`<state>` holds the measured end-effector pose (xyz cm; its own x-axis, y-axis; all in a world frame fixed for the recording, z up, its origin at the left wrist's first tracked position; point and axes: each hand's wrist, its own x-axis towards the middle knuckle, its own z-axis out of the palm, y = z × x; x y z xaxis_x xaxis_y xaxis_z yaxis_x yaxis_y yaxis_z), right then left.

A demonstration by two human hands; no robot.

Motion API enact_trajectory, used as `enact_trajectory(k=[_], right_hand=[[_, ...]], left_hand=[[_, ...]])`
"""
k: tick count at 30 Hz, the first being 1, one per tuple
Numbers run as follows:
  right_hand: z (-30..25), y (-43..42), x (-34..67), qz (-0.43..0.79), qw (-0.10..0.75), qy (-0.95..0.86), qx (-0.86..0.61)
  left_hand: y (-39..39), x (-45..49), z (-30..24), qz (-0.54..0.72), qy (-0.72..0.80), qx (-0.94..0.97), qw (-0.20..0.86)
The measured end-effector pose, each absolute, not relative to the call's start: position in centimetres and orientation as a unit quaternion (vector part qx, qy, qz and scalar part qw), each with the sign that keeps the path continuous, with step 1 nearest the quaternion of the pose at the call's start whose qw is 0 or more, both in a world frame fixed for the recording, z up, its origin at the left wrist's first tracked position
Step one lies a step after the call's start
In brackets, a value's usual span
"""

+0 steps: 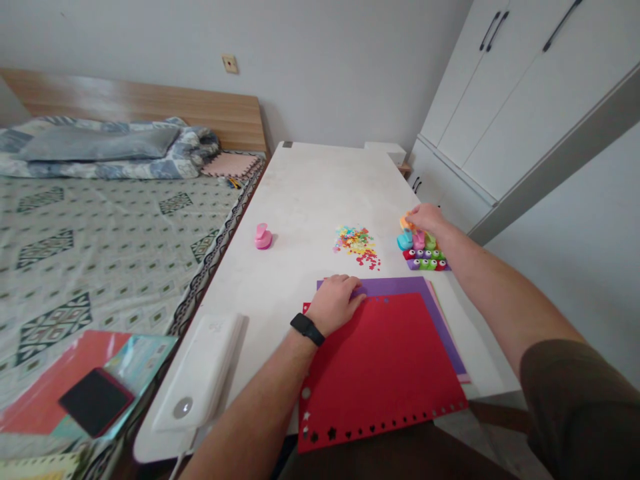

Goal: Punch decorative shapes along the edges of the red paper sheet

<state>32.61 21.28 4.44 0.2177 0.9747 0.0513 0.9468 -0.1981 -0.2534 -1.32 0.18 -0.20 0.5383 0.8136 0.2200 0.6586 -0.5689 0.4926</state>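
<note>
A: Anything around the fingers?
B: Just beyond the fingertips of the left hand (334, 303), a loose heap of multicoloured paper confetti (359, 241). Farther out and to the left, a rounded pink plastic craft punch (263, 237), standing on the white tabletop (320, 190). Back toward the near left edge, behind those fingers, a long white box-like device (200, 373).
A: And crowding the right hand (425, 219)?
B: On the near side of its fingers, a tight cluster of blue, pink and green plastic punches (419, 242); nearer still, two rows of small red, purple and green pieces with white eye-like dots (425, 265).
A: Under the left fingers?
B: A red sheet with punched edges (385, 360), overlying a purple sheet (400, 286); far left corner partly covered.
A: Pose?
B: Left: palm down, fingers loosely bent, slightly apart, black watch (303, 325) at the wrist. Right: arm reaching forward, wrist turned inward, fingers narrowed on an orange plastic punch (404, 223), partly hidden at the fingertips. Cannot tell how firmly gripped.
</note>
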Motion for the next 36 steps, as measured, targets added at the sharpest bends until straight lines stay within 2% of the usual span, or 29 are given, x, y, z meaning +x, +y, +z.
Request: enact_trajectory(k=[3,7,10,14,19,29,36], right_hand=[[5.5,20.8,32.2,0.067,0.210,-0.597,-0.772],[7.1,18.1,31.0,0.187,0.458,-0.570,-0.656],[7.6,14.0,29.4,0.313,0.522,-0.564,-0.558],[6.6,7.8,26.9,0.420,0.492,-0.579,-0.496],[4.6,3.4,24.9,0.449,0.471,-0.592,-0.475],[2.4,2.1,25.6,0.507,0.410,-0.574,-0.495],[3.0,1.4,26.2,0.546,0.413,-0.557,-0.470]], left_hand=[[0.1,-1.3,0.1,0.209,0.422,0.863,0.180],[-0.1,-1.4,0.2,0.204,0.411,0.869,0.186],[-0.2,-1.5,0.2,0.200,0.402,0.873,0.190],[-0.2,-1.5,0.2,0.193,0.399,0.874,0.199],[-0.2,-1.4,0.2,0.185,0.397,0.877,0.199],[-0.3,-1.2,-0.2,0.193,0.393,0.875,0.206],[-0.4,-1.1,0.4,0.204,0.385,0.874,0.214]])
